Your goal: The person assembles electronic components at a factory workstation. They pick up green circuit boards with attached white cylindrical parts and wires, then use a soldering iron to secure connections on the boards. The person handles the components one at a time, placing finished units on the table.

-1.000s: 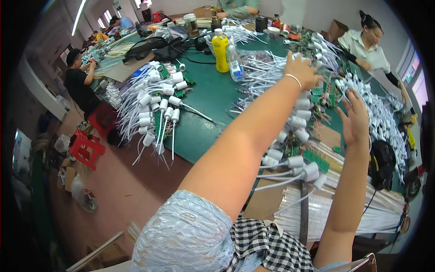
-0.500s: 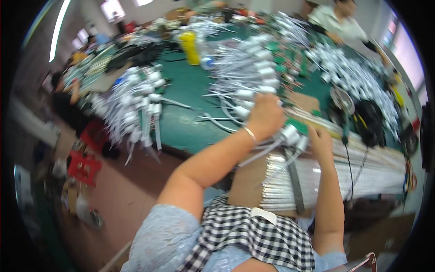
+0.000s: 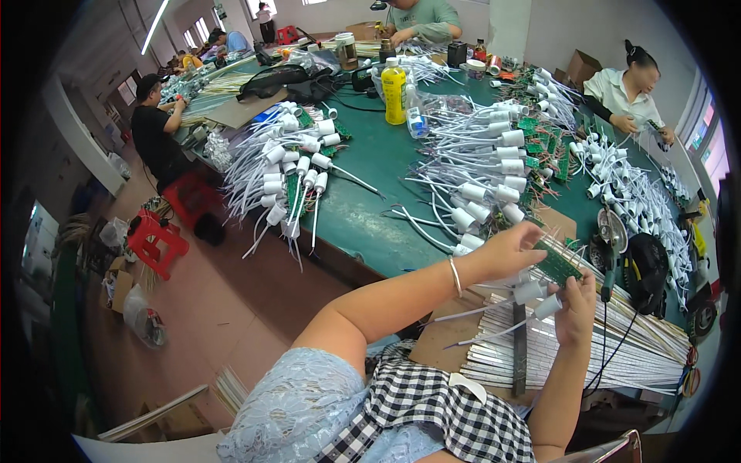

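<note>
My left hand (image 3: 511, 251) grips one end of a small green circuit board (image 3: 559, 264) above the near table edge. My right hand (image 3: 576, 307) holds the board's other end, and a white lamp socket with a white wire (image 3: 545, 308) hangs by its fingers. A second white socket (image 3: 528, 292) lies just under the board. Behind my hands a heap of white sockets on wires (image 3: 485, 179) covers the green table (image 3: 369, 202). Beneath my right forearm lies a bundle of long white strips (image 3: 625, 356) bound by a dark strap.
Another pile of white sockets (image 3: 289, 163) hangs over the table's left edge. A yellow bottle (image 3: 394, 91) stands at the back. Green boards (image 3: 539, 137) lie further right. A black tool with cable (image 3: 645, 268) rests right. Several people work around; a red stool (image 3: 155, 241) stands on the floor.
Both hands have drawn back from the far socket heap to the near table edge. They now hold a green circuit board between them.
</note>
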